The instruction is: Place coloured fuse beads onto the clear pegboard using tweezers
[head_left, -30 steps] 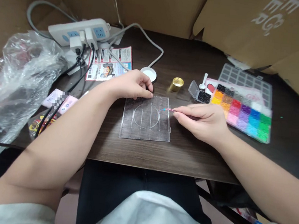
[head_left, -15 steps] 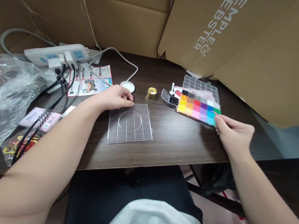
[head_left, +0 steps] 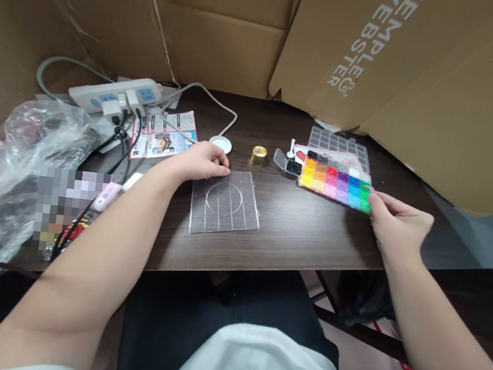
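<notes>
My left hand (head_left: 207, 161) is closed, fingers curled, with thumb and fingertips at the far left edge of a clear square pegboard (head_left: 244, 208). The board lies flat on the table, and a circle outline shows on it. My right hand (head_left: 397, 223) is pinched at the right end of a sectioned bead box (head_left: 338, 183) with beads in many colours. A thin pink tool (head_left: 367, 187) pokes out of those fingers over the green beads; most of it is hidden. Left of the box stands a small open case of black beads (head_left: 293, 166).
A gold tin (head_left: 259, 154) and a white round dish (head_left: 221, 144) sit behind the board. At left are a power strip (head_left: 114, 94), cables, a printed leaflet (head_left: 163, 134) and crumpled clear plastic (head_left: 19, 183). Cardboard walls (head_left: 218, 45) stand behind; a gridded lid (head_left: 340, 145) lies behind the bead box.
The camera has turned slightly left, so everything appears farther right. Both hands keep nearly the same places at the pegboard and the bead box.
</notes>
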Demonstrator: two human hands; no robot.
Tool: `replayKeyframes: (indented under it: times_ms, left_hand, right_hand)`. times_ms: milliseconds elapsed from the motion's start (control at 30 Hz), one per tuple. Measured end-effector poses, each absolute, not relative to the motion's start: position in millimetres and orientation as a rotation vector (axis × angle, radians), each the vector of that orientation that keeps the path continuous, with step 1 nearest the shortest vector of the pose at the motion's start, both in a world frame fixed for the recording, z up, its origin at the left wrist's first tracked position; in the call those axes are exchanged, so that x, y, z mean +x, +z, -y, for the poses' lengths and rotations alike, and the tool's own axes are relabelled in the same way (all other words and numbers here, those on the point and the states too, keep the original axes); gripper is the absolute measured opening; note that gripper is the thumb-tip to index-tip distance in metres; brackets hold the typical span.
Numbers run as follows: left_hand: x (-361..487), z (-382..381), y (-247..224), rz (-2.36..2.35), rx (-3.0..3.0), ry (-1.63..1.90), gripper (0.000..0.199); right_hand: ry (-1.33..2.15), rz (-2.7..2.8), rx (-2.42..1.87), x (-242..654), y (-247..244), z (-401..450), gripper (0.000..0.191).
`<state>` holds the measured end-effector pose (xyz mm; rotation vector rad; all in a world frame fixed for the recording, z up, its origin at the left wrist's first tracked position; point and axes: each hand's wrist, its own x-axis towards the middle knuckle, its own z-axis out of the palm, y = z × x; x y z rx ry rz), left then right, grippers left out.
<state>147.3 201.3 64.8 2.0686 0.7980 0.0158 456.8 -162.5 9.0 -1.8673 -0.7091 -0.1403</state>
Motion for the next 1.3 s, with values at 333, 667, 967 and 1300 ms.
replayKeyframes:
  times_ms: [333,667,967,1300]
  left_hand:
    - [145,-200,64,-0.763,2.159,0.058,0.012]
    - [144,-199,58,-0.725,2.234,0.087,0.009]
    - [146,-186,61,-0.673,2.307,0.078,0.012]
    - [146,-174,67,-0.691,2.303,0.069,0.007]
  right_hand:
    - [-0.335,0.525,-2.05,456,6,156,0.015]
    - [-0.391,0.804,-2.215,459,1,167,0.048]
    - [-0.163,1.478,-1.875,389,7,113,0.07]
    - [0.306,1.762,-1.587,340,20,2,0.065]
